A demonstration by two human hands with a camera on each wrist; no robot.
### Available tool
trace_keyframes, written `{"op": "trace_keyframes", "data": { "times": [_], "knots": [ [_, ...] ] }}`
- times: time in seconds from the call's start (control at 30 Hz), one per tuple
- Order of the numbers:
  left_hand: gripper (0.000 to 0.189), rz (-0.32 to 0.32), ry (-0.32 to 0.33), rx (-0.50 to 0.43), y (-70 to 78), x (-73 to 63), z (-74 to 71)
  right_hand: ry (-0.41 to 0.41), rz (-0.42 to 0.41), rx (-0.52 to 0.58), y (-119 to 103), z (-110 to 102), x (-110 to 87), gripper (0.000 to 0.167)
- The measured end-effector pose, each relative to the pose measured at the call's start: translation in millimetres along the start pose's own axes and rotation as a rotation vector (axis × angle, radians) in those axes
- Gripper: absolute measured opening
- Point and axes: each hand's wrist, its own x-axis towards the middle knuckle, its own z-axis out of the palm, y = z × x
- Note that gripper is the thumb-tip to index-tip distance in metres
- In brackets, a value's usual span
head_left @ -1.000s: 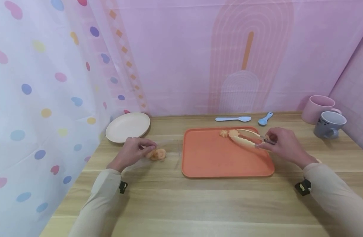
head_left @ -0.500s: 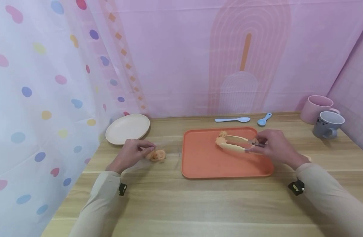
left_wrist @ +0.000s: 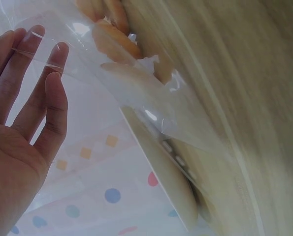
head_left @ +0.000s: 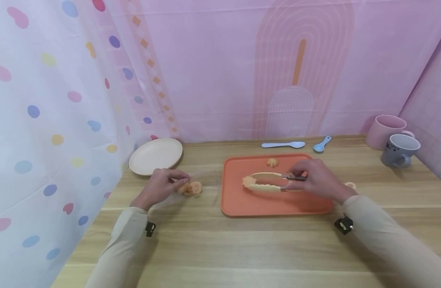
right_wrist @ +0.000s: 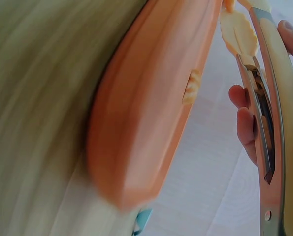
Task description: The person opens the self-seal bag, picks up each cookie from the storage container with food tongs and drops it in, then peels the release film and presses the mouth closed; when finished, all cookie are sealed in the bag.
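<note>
Wooden table (head_left: 220, 252) beneath, right fingers (right_wrist: 244, 125) grip half-hidden tongs (head_left: 266, 187), left fingers (left_wrist: 55, 101) pinch faint plastic (left_wrist: 146, 93).

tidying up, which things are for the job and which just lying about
Seemingly for the job:
cream and metal tongs
pale orange ridged pieces
orange rectangular tray
clear plastic wrapping
orange ring-shaped pieces

Seemingly just lying about:
round cream plate
long blue spoon
short blue spoon
pink cylindrical mug
grey patterned mug

Glare spots the plastic (left_wrist: 131, 83); both wrist views blur the tabletop (right_wrist: 43, 98).
</note>
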Motion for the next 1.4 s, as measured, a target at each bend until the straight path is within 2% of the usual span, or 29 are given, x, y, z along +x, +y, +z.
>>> {"op": "trace_keyframes", "data": {
  "times": [0.1, 0.33, 0.57, 0.8, 1.0, 1.4],
  "knots": [
    [0.013, 0.007, 0.004, 0.001, 0.4, -0.2, -0.4, -0.01, -0.015, 0.011, -3.4, 4.2, 5.0, 0.018],
    [0.013, 0.017, 0.0, 0.011, 1.5, 0.3, -2.2, 0.039, -0.065, 0.001, -15.5, 14.6, 18.7, 0.023],
    [0.014, 0.056, 0.013, 0.068, 1.4, 2.9, -4.6, -0.022, -0.072, 0.031, -30.9, 30.6, 40.3, 0.03],
    [0.015, 0.041, -0.005, 0.056, 2.6, 4.2, -2.4, -0.04, -0.101, 0.019, -40.5, 48.0, 58.6, 0.033],
    [0.014, 0.044, 0.001, 0.06, 2.8, 5.8, -0.4, -0.078, -0.091, 0.037, -51.0, 61.6, 73.9, 0.029],
    [0.016, 0.04, 0.007, 0.065, 2.0, 3.8, -3.0, -0.078, -0.117, 0.08, -68.9, 91.3, 93.8, 0.027]
  ]
}}
